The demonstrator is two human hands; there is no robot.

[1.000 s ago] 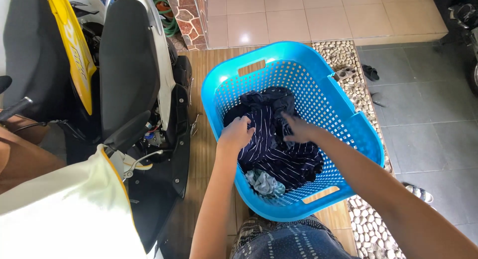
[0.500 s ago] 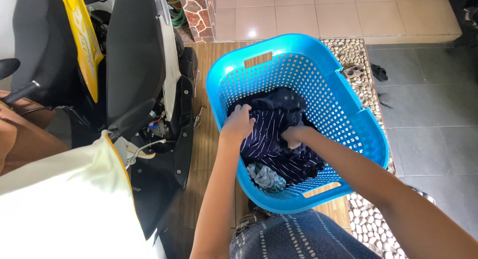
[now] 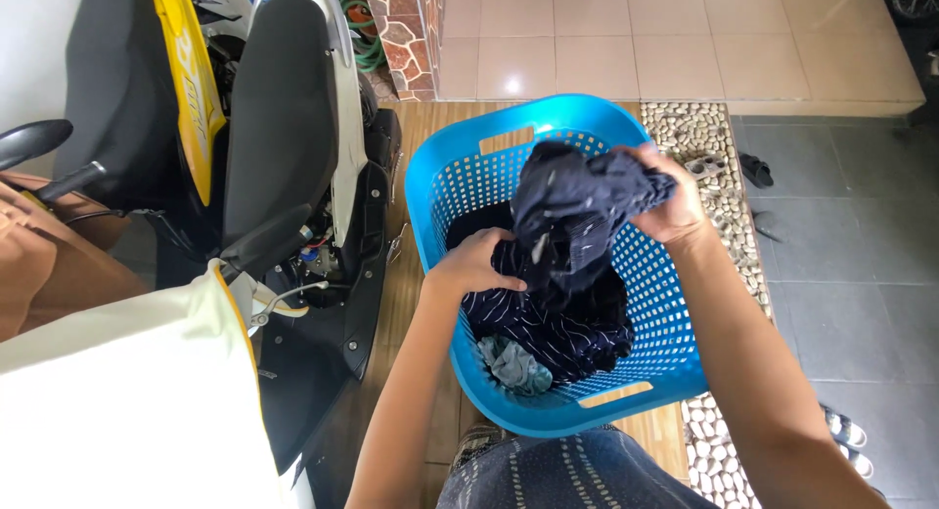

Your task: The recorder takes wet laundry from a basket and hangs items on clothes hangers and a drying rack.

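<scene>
Tiled porch w/ parked scooter (image 3: 284, 137); right hand (image 3: 670, 201) grips dark garment (image 3: 577, 206) lifted above blue basket (image 3: 646, 304), left hand (image 3: 479, 265) clutching its lower edge to free it.

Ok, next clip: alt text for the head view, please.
A person's right hand lifts a dark navy garment out of a blue plastic laundry basket, while the left hand grips striped navy clothing inside. Parked scooters stand to the left.

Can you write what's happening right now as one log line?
right hand: lifting dark navy cloth garment | left hand: on navy striped cloth | bright blue perforated plastic laundry basket
</scene>
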